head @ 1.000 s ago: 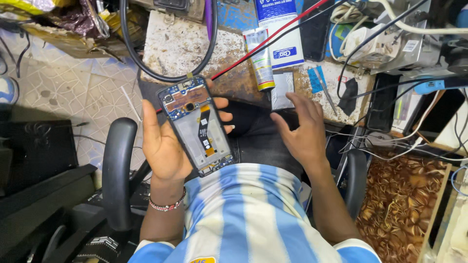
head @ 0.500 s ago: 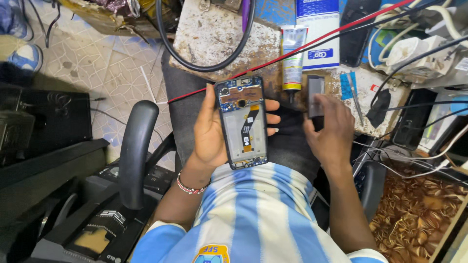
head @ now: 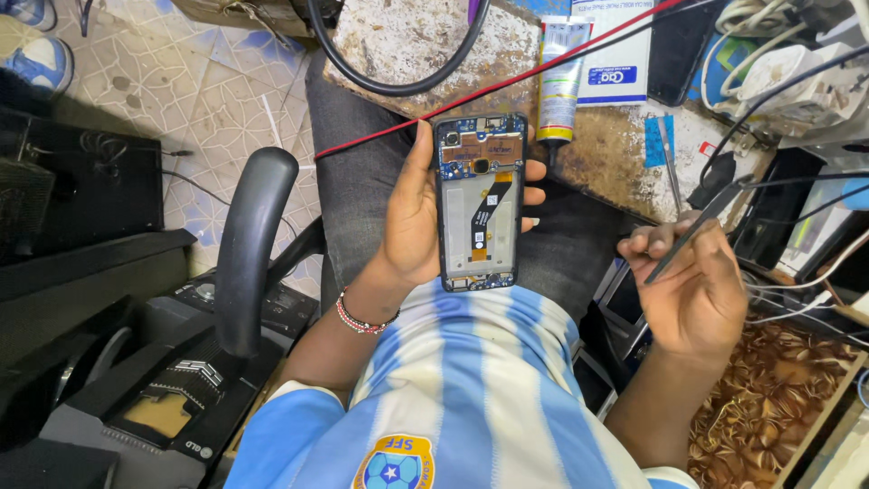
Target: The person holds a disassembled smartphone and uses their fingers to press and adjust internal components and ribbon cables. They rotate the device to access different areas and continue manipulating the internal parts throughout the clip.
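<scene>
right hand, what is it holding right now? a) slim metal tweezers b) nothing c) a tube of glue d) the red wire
a: the right hand pinches slim metal tweezers between thumb and fingers, off to the side of the opened phone that the left hand holds; the glue tube lies on the bench, and the red wire runs untouched across it.

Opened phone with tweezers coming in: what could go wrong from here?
1. The phone rests in the left hand over the lap, not on the bench; it could slip.
2. The tweezers in the right hand could scratch or short the bare board.
3. The red wire runs just behind the phone and might snag.
</scene>
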